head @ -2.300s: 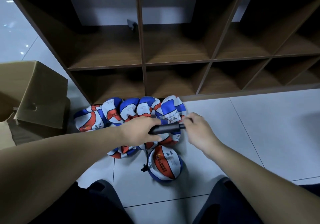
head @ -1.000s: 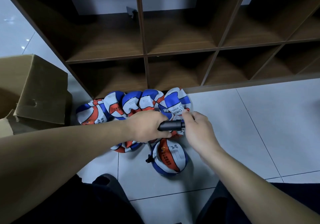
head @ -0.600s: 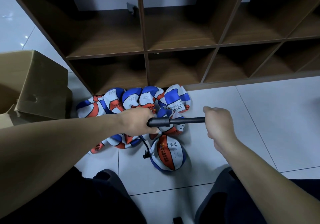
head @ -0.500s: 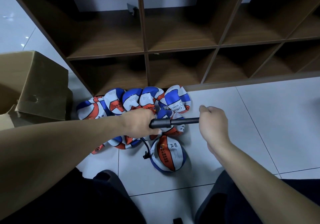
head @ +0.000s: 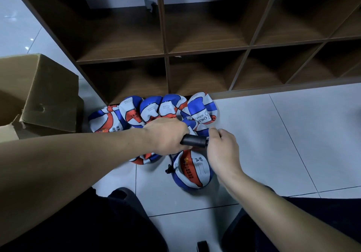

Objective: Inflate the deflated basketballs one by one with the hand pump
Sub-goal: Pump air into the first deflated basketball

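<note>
A black hand pump (head: pixel 194 141) is held level above the floor. My left hand (head: pixel 166 134) grips its barrel. My right hand (head: pixel 222 150) grips the pump handle, which is pushed fully in against the barrel and hidden in the fist. A thin black hose (head: pixel 169 166) runs down from the pump to a blue, white and orange basketball (head: pixel 192 171) lying on the tiles just below my hands; it looks partly rounded. Several flat, deflated basketballs (head: pixel 154 109) of the same colours lean in a row against the shelf base behind the pump.
A brown wooden cubby shelf (head: pixel 166 54) with open compartments fills the back. An open cardboard box (head: pixel 39 95) stands at the left. My knees in dark trousers (head: pixel 117 222) frame the bottom. Pale floor tiles (head: pixel 283 134) stretch to the right.
Half a second ago my right hand had the handle pulled out to the right with the rod showing; now it has pushed the handle back in against the barrel.
</note>
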A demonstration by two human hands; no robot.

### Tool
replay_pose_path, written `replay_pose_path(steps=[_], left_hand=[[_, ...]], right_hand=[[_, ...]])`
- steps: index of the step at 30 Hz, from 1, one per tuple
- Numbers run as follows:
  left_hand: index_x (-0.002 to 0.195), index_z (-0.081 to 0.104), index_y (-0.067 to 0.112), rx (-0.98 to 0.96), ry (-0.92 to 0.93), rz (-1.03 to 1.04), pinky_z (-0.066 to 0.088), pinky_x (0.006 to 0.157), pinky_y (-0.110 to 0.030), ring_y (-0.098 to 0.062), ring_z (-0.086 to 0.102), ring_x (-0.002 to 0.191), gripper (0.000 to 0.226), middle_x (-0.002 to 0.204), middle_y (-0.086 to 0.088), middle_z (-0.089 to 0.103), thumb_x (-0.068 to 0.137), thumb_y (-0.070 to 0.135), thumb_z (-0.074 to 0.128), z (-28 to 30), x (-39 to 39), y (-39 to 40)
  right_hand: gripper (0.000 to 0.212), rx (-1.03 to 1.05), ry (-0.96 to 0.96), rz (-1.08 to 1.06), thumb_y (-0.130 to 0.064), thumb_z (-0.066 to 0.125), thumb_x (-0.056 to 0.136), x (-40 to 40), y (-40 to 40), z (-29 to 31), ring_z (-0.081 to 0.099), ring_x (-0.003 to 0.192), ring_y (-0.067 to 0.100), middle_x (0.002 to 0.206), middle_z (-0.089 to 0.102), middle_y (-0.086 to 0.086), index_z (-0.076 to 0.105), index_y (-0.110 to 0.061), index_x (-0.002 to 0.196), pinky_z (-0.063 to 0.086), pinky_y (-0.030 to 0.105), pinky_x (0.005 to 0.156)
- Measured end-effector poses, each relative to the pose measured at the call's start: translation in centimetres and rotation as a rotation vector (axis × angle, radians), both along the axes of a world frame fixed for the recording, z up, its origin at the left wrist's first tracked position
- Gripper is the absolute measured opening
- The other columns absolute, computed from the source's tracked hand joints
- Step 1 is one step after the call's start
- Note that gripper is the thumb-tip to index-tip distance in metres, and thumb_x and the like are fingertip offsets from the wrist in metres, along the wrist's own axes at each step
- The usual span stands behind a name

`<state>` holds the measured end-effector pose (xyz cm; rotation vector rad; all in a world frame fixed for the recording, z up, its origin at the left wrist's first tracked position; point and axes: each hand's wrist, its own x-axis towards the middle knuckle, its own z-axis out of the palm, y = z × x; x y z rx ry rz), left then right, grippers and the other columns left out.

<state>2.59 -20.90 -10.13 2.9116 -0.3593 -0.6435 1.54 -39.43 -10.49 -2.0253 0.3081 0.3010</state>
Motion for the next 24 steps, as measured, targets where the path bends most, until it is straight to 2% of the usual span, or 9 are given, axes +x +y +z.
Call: replay_pose_path(steps=[2, 6, 10, 13, 16, 20, 24], left_hand=[[0.078, 0.059, 0.028, 0.008, -0.006, -0.019, 0.048, 0.056, -0.033, -0.017, 0.063, 0.067, 0.037, 0.074, 0.005, 0.065, 0.1, 0.057, 0.061, -0.3, -0.4, 0.0], [0.078, 0.061, 0.025, -0.061, 0.028, 0.007, 0.05, 0.056, -0.036, -0.016, 0.062, 0.063, 0.041, 0.069, 0.003, 0.063, 0.1, 0.059, 0.062, -0.8, -0.9, 0.5], [0.085, 0.066, 0.027, -0.046, 0.068, 0.068, 0.056, 0.064, -0.039, -0.015, 0.064, 0.068, 0.033, 0.073, 0.003, 0.067, 0.1, 0.056, 0.062, -1.2, -1.1, 2.1], [0.089, 0.07, 0.028, -0.075, 0.203, 0.142, 0.06, 0.068, -0.047, -0.02, 0.07, 0.068, 0.029, 0.076, 0.0, 0.072, 0.098, 0.056, 0.066, -1.7, -1.3, 4.4], [0.09, 0.072, 0.028, -0.105, 0.236, 0.162, 0.06, 0.069, -0.048, -0.02, 0.072, 0.068, 0.028, 0.076, -0.001, 0.073, 0.098, 0.054, 0.068, -1.7, -1.4, 4.7], [0.084, 0.068, 0.026, -0.089, 0.133, 0.149, 0.057, 0.063, -0.042, -0.022, 0.068, 0.067, 0.036, 0.073, -0.001, 0.07, 0.099, 0.059, 0.064, -1.2, -1.5, 3.1], [0.082, 0.066, 0.023, -0.054, 0.062, 0.111, 0.051, 0.057, -0.037, -0.019, 0.064, 0.065, 0.034, 0.07, 0.001, 0.065, 0.1, 0.052, 0.062, -0.4, -1.4, 1.7]], right_hand=[[0.043, 0.017, 0.035, 0.033, -0.039, 0.048, 0.11, -0.2, 0.2, -0.7, 0.051, 0.071, 0.022, 0.075, 0.056, -0.001, 0.053, -0.018, 0.073, 0.04, 0.035, 0.067], [0.041, 0.072, 0.164, 0.136, -0.046, 0.055, 0.106, 0.8, -0.5, -0.8, 0.049, 0.058, 0.02, 0.063, 0.053, -0.003, 0.063, -0.014, 0.081, 0.039, 0.028, 0.053], [0.04, -0.019, 0.149, 0.066, -0.026, 0.057, 0.099, 2.6, -3.0, -0.6, 0.036, 0.057, 0.024, 0.056, 0.044, -0.001, 0.043, -0.019, 0.062, 0.028, 0.032, 0.056], [0.034, -0.015, 0.174, -0.044, -0.022, 0.056, 0.089, 3.9, -4.4, 0.2, 0.025, 0.062, 0.025, 0.065, 0.032, 0.004, 0.032, -0.023, 0.065, 0.02, 0.035, 0.056], [0.037, 0.022, 0.166, -0.093, -0.017, 0.055, 0.09, 4.0, -4.1, 0.4, 0.021, 0.064, 0.025, 0.06, 0.025, -0.002, 0.026, -0.022, 0.066, 0.018, 0.035, 0.057], [0.044, -0.027, 0.03, -0.1, -0.018, 0.053, 0.1, 2.5, -2.2, 0.4, 0.031, 0.059, 0.025, 0.056, 0.034, -0.003, 0.031, -0.018, 0.062, 0.025, 0.036, 0.057], [0.042, -0.021, -0.017, -0.095, -0.02, 0.048, 0.105, 1.0, -0.9, 0.1, 0.037, 0.057, 0.023, 0.06, 0.042, 0.001, 0.037, -0.013, 0.065, 0.029, 0.036, 0.055]])
